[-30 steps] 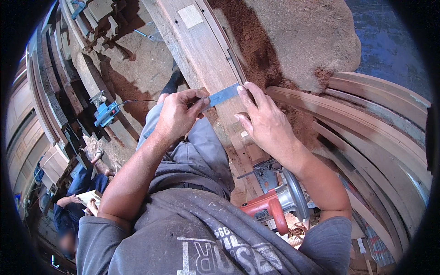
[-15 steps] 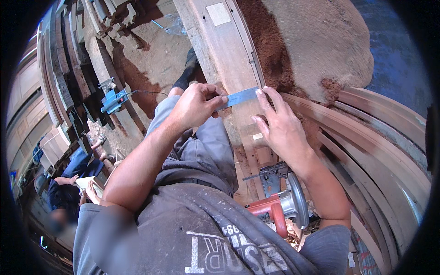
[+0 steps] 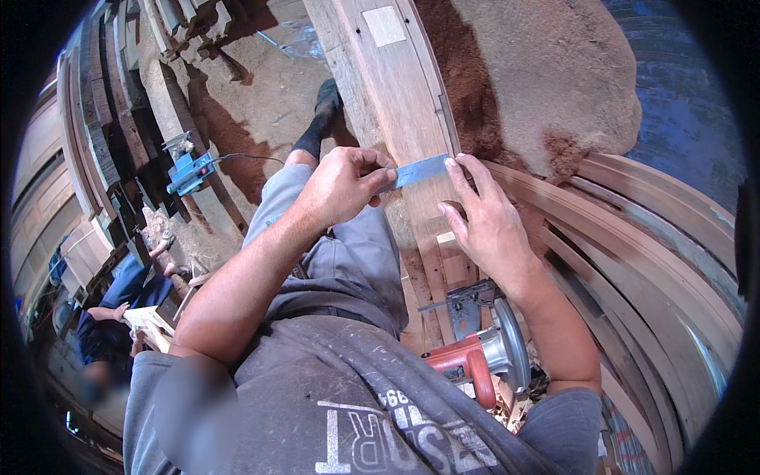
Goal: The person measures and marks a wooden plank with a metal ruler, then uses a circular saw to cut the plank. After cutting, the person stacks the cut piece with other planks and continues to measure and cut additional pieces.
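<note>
My left hand (image 3: 356, 182) pinches a flat blue strip (image 3: 419, 169), perhaps a metal rule, which lies across a long pale wooden board (image 3: 372, 87). My right hand (image 3: 483, 222) has its fingers apart, with a fingertip touching the strip's far end at the board's right edge and the thumb resting lower, near the board. A pale square patch (image 3: 384, 26) shows on the board's upper part. Below my right hand lies a red-and-silver circular saw (image 3: 467, 364), partly hidden by my body.
A blue power tool (image 3: 190, 172) with a cord lies on timbers (image 3: 170, 111) at left. Curved moulded wood pieces (image 3: 633, 229) fill the right. A co-worker (image 3: 119, 301) handles pale wood at lower left. Reddish sawdust (image 3: 467, 95) lies beside the board; a blue surface (image 3: 681, 95) is at upper right.
From a second ago, the whole view has shifted, so board and hands sit further right in the picture. Both hands keep much the same place on the blue strip and board.
</note>
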`<act>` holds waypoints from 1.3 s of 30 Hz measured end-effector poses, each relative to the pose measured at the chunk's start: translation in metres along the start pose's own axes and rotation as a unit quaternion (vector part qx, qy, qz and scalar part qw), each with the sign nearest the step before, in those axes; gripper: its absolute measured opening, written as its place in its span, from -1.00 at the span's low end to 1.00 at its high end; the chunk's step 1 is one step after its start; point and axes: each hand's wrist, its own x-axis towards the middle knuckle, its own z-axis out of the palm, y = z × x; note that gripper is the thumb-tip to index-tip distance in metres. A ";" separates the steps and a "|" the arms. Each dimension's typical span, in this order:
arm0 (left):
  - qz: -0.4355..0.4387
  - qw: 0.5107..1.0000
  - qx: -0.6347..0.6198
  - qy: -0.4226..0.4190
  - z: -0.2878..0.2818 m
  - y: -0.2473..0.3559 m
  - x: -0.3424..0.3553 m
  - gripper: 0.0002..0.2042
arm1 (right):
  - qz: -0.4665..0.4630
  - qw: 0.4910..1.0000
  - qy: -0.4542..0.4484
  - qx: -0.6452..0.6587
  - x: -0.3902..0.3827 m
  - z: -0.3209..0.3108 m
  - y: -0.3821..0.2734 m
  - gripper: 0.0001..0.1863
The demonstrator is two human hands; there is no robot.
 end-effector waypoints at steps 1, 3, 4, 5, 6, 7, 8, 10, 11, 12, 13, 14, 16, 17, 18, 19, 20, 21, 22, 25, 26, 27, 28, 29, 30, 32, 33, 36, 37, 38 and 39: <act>0.004 1.000 0.001 0.000 0.000 -0.001 0.001 -0.78 | 0.001 1.000 -0.002 0.001 0.000 0.000 0.000 -0.36; 0.014 1.000 0.004 0.000 0.000 -0.003 0.002 -0.78 | -0.001 1.000 0.005 -0.001 0.000 0.002 0.001 -0.36; 0.017 1.000 0.005 0.002 0.000 -0.005 0.002 -0.78 | -0.002 1.000 0.008 -0.002 -0.001 0.004 0.001 -0.36; 0.020 1.000 0.005 0.003 0.000 -0.006 0.003 -0.78 | -0.001 1.000 0.009 0.000 -0.001 0.004 0.001 -0.37; 0.023 1.000 0.005 0.004 0.000 -0.005 0.003 -0.78 | 0.000 1.000 0.010 0.002 -0.001 0.004 0.001 -0.37; 0.018 1.000 0.004 0.005 0.000 -0.004 0.002 -0.78 | 0.001 1.000 0.011 0.004 -0.001 0.004 0.001 -0.38; 0.014 1.000 0.004 0.006 0.000 -0.001 0.001 -0.79 | 0.007 1.000 0.005 0.007 -0.001 0.003 0.000 -0.38; 0.014 1.000 0.013 0.005 -0.001 0.000 0.001 -0.79 | 0.020 1.000 -0.005 0.012 -0.001 0.001 -0.002 -0.38; 0.019 1.000 0.023 0.005 -0.002 -0.001 0.003 -0.80 | 0.017 1.000 -0.003 0.013 0.000 0.000 -0.001 -0.38; 0.024 0.999 0.033 0.005 -0.002 -0.003 0.005 -0.80 | 0.015 1.000 0.000 0.013 0.000 0.000 -0.001 -0.38; 0.025 0.999 0.023 0.004 0.000 -0.006 0.005 -0.80 | 0.012 1.000 0.002 0.014 -0.001 0.001 0.000 -0.37; 0.028 0.999 0.016 0.008 0.001 -0.009 0.004 -0.80 | 0.019 1.000 -0.001 0.020 0.001 0.001 0.000 -0.37; 0.030 0.999 0.002 0.011 0.000 -0.013 0.004 -0.81 | 0.033 0.999 -0.005 0.031 0.000 0.002 -0.003 -0.36; 0.043 0.999 0.006 0.010 -0.001 -0.009 0.002 -0.83 | 0.038 0.999 0.005 0.031 -0.001 0.003 -0.004 -0.37; 0.054 0.998 0.009 0.009 -0.004 0.001 -0.001 -0.84 | 0.031 0.999 0.027 0.015 0.001 0.003 -0.006 -0.37; 0.037 0.998 0.045 0.009 -0.011 0.014 -0.005 -0.86 | 0.024 0.999 0.048 -0.001 0.004 0.002 -0.008 -0.37; 0.053 0.998 0.004 0.022 -0.015 0.006 -0.001 -0.86 | 0.013 0.998 0.065 -0.015 0.009 0.003 -0.010 -0.38; 0.069 0.996 -0.037 0.030 -0.020 -0.005 0.008 -0.87 | 0.004 0.995 0.095 -0.023 0.019 0.003 -0.011 -0.39; 0.085 0.993 -0.077 0.038 -0.027 -0.015 0.014 -0.87 | -0.002 0.993 0.117 -0.019 0.031 0.003 -0.012 -0.39; 0.074 0.994 0.006 0.086 -0.069 0.025 0.027 -0.85 | -0.010 0.984 0.179 -0.025 0.079 0.005 -0.011 -0.38; 0.071 0.993 -0.006 0.097 -0.083 0.032 0.033 -0.85 | -0.014 0.980 0.199 -0.027 0.097 0.005 -0.012 -0.38; 0.099 0.988 0.018 0.114 -0.098 0.032 0.045 -0.84 | -0.016 0.975 0.219 -0.027 0.115 0.005 -0.013 -0.38; 0.128 0.982 0.041 0.130 -0.112 0.032 0.056 -0.83 | -0.017 0.971 0.238 -0.028 0.133 0.004 -0.014 -0.38; 0.122 0.982 0.038 0.138 -0.123 0.042 0.063 -0.82 | -0.012 0.968 0.249 -0.023 0.151 0.005 -0.014 -0.39; 0.130 0.980 0.043 0.147 -0.135 0.048 0.070 -0.80 | -0.008 0.966 0.259 -0.020 0.166 0.004 -0.016 -0.39; 0.124 0.980 0.043 0.147 -0.156 0.060 0.082 -0.78 | 0.001 0.960 0.279 -0.014 0.192 0.002 -0.020 -0.39; 0.122 0.981 0.044 0.146 -0.165 0.064 0.088 -0.77 | 0.008 0.958 0.286 -0.007 0.204 0.001 -0.022 -0.39; 0.123 0.981 0.043 0.144 -0.184 0.070 0.104 -0.75 | 0.021 0.956 0.294 -0.004 0.228 0.001 -0.025 -0.38; 0.130 0.980 0.040 0.144 -0.188 0.070 0.108 -0.75 | 0.026 0.957 0.289 -0.002 0.233 0.000 -0.027 -0.37; 0.135 0.980 0.036 0.143 -0.190 0.071 0.111 -0.74 | 0.031 0.957 0.288 0.000 0.236 0.001 -0.027 -0.36; 0.126 0.981 0.041 0.144 -0.191 0.072 0.114 -0.74 | 0.036 0.958 0.286 0.002 0.239 0.002 -0.028 -0.35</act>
